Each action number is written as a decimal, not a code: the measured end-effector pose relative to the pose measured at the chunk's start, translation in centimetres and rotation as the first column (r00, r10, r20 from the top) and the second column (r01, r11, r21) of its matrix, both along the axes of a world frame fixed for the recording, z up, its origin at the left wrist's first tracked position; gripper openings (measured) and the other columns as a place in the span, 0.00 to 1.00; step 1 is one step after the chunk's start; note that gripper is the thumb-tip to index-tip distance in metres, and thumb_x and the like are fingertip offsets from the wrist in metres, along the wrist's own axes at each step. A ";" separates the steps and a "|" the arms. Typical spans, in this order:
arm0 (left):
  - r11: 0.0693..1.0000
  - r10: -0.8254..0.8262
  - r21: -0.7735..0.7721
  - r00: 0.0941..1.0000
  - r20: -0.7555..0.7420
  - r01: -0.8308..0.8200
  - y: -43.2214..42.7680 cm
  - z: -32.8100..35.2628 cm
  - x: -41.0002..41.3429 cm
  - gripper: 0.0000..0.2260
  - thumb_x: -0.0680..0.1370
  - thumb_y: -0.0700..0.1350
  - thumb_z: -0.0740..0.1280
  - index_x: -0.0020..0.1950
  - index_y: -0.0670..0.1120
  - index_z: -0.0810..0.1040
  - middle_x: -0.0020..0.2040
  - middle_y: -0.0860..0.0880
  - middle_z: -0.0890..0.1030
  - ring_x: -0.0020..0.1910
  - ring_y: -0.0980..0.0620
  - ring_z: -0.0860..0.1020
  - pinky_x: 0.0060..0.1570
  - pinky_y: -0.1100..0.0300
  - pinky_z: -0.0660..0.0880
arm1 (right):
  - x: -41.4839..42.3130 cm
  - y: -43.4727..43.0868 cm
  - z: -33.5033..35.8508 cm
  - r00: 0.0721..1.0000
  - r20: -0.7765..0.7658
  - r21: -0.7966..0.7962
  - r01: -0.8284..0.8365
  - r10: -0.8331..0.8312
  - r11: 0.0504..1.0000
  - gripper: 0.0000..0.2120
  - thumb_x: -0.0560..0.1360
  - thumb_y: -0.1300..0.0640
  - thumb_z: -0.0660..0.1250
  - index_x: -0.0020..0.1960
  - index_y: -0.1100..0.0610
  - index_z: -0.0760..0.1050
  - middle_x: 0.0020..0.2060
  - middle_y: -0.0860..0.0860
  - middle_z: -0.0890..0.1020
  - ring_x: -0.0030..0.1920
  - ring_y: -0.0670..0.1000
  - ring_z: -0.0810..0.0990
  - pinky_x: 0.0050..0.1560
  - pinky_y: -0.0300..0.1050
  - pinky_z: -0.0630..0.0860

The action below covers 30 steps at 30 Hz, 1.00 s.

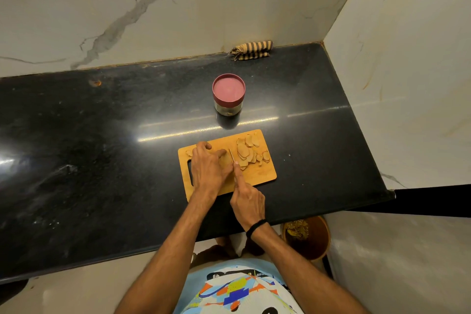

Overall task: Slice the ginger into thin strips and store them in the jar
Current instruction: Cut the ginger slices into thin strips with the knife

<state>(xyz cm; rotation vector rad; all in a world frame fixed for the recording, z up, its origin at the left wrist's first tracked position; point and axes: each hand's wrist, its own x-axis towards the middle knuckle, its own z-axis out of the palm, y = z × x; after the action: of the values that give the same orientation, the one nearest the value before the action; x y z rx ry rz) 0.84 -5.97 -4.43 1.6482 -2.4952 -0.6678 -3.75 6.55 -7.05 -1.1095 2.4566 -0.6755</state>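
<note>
Ginger [225, 159] lengthwise left-right, crosswise to knife [231, 155]

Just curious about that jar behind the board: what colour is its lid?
Dusty pink with a maroon rim, the lid on the jar; head view.

- You are wearing a patterned shirt [237, 288] with a small dark strip of print near its upper edge. Its letters are showing too small and blurred to read.
- Nothing else is carrying readable writing.
</note>
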 end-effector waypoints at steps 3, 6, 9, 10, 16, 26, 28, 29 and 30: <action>1.000 -0.011 -0.004 1.000 0.015 0.012 -0.2 0.1 0.3 0.23 0.73 0.61 0.73 0.65 0.52 0.81 0.65 0.47 0.69 0.63 0.48 0.69 0.58 0.56 0.71 | 0.1 0.0 0.1 1.000 0.002 0.008 -0.009 0.009 1.000 0.30 0.79 0.62 0.62 0.79 0.53 0.59 0.26 0.45 0.65 0.24 0.42 0.60 0.28 0.30 0.51; 1.000 -0.023 0.008 1.000 0.019 0.023 -0.4 0.0 0.7 0.23 0.74 0.60 0.73 0.66 0.53 0.81 0.64 0.48 0.69 0.63 0.49 0.68 0.59 0.56 0.70 | 0.3 -0.1 0.0 1.000 0.001 0.011 -0.016 0.016 1.000 0.29 0.80 0.62 0.62 0.79 0.53 0.59 0.26 0.45 0.66 0.24 0.42 0.60 0.27 0.29 0.51; 0.999 -0.038 0.036 0.999 0.016 0.038 -0.6 0.0 0.9 0.23 0.75 0.61 0.72 0.67 0.53 0.80 0.64 0.48 0.69 0.62 0.49 0.68 0.58 0.57 0.70 | 0.3 -0.2 0.0 1.000 0.006 -0.001 -0.022 0.022 1.000 0.29 0.80 0.62 0.62 0.79 0.53 0.59 0.27 0.44 0.65 0.24 0.40 0.57 0.28 0.29 0.51; 0.998 -0.042 0.046 0.999 0.018 0.041 -0.6 0.0 1.0 0.23 0.75 0.61 0.71 0.68 0.53 0.79 0.64 0.48 0.69 0.62 0.49 0.68 0.58 0.57 0.70 | 0.3 -0.2 0.1 1.000 0.006 -0.005 -0.023 0.023 1.000 0.29 0.80 0.62 0.62 0.78 0.53 0.60 0.27 0.44 0.65 0.24 0.40 0.57 0.28 0.29 0.51; 0.997 -0.058 0.062 0.997 0.058 0.054 -0.5 0.0 0.9 0.21 0.78 0.60 0.69 0.69 0.54 0.78 0.63 0.49 0.70 0.62 0.49 0.68 0.60 0.56 0.71 | 0.4 -0.4 0.3 0.999 -0.017 -0.001 -0.036 0.036 0.999 0.28 0.79 0.62 0.64 0.77 0.54 0.63 0.26 0.45 0.65 0.24 0.42 0.58 0.27 0.30 0.48; 0.990 -0.127 0.084 0.980 0.153 0.115 -0.8 0.1 0.9 0.18 0.83 0.60 0.58 0.67 0.56 0.79 0.51 0.48 0.68 0.53 0.49 0.66 0.53 0.53 0.71 | 0.3 -0.8 0.2 0.997 -0.050 0.027 -0.051 0.053 0.998 0.32 0.75 0.64 0.67 0.77 0.54 0.63 0.26 0.45 0.64 0.24 0.42 0.58 0.28 0.29 0.46; 0.989 -0.129 0.090 0.978 0.167 0.115 -0.9 0.2 0.9 0.17 0.83 0.60 0.57 0.67 0.57 0.78 0.50 0.48 0.67 0.53 0.48 0.66 0.52 0.53 0.71 | 0.3 -1.0 0.4 0.998 -0.035 0.019 -0.057 0.058 0.998 0.32 0.76 0.64 0.67 0.77 0.54 0.63 0.26 0.45 0.64 0.24 0.42 0.59 0.28 0.29 0.47; 0.990 -0.122 0.090 0.978 0.168 0.108 -0.9 0.2 0.9 0.18 0.84 0.60 0.57 0.67 0.57 0.79 0.49 0.48 0.67 0.52 0.48 0.66 0.52 0.53 0.71 | 0.4 -1.0 0.5 0.998 -0.029 0.017 -0.058 0.058 0.998 0.31 0.76 0.64 0.67 0.77 0.54 0.63 0.26 0.45 0.64 0.24 0.42 0.59 0.28 0.29 0.47; 0.991 -0.115 0.091 0.979 0.166 0.101 -0.8 0.3 0.9 0.18 0.84 0.60 0.56 0.66 0.57 0.79 0.49 0.48 0.67 0.52 0.48 0.66 0.52 0.53 0.71 | 0.4 -1.0 0.5 0.998 -0.024 0.014 -0.058 0.058 0.998 0.31 0.76 0.64 0.67 0.77 0.54 0.63 0.26 0.45 0.64 0.24 0.42 0.59 0.28 0.29 0.47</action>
<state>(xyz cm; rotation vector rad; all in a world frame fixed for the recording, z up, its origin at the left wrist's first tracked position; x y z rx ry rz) 1.71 -6.80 -4.17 1.6741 -2.7294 -0.6750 -3.35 5.57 -6.57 -1.1857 2.4356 -0.6305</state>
